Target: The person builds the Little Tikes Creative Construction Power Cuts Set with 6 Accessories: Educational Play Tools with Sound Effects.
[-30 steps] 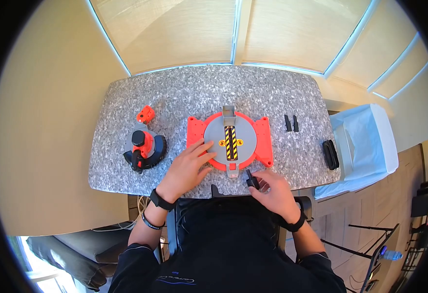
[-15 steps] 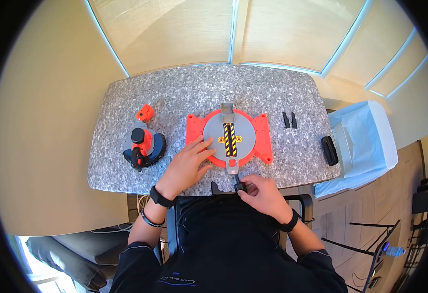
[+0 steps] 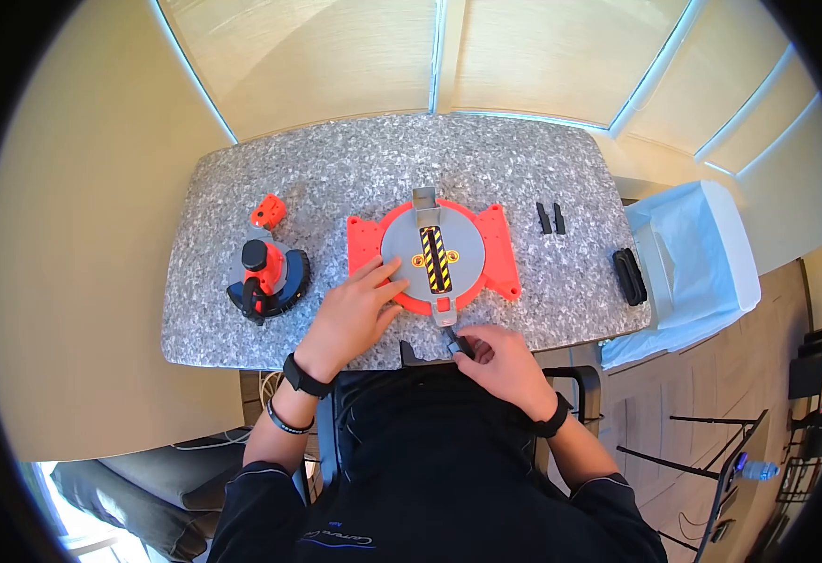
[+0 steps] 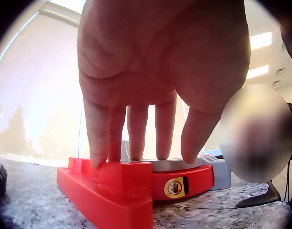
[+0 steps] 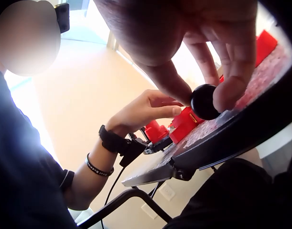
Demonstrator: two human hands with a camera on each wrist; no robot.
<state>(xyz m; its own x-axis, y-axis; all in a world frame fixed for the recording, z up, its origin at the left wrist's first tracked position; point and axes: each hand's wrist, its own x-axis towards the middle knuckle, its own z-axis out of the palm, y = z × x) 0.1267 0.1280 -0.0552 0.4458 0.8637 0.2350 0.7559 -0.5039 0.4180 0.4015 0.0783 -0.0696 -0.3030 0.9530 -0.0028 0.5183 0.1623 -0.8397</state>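
A toy saw base lies flat near the table's front edge, with a red body [image 3: 500, 253] and a round grey turntable [image 3: 401, 246] bearing a yellow-black striped slot. My left hand [image 3: 348, 314] rests on its left side; in the left wrist view the straight fingertips [image 4: 162, 152] touch the red body and grey disc. Between thumb and fingers my right hand [image 3: 509, 371] pinches a black knob [image 5: 204, 102]. The knob's stem meets the front of the grey tab [image 3: 444, 316]; how far it sits inside is hidden.
Left stands a red and black toy saw head [image 3: 265, 272], with a red block [image 3: 268, 212] behind it. Two slim black pieces [image 3: 544, 219] and a black folded item [image 3: 629, 277] lie right. A black bracket [image 3: 415, 355] sits at the front edge. A lined bin [image 3: 711, 244] stands beside the table.
My right hand has moved left with the knob, bringing its stem to the grey tab, and its grip on the knob has turned slightly. The left hand has stayed on the base.
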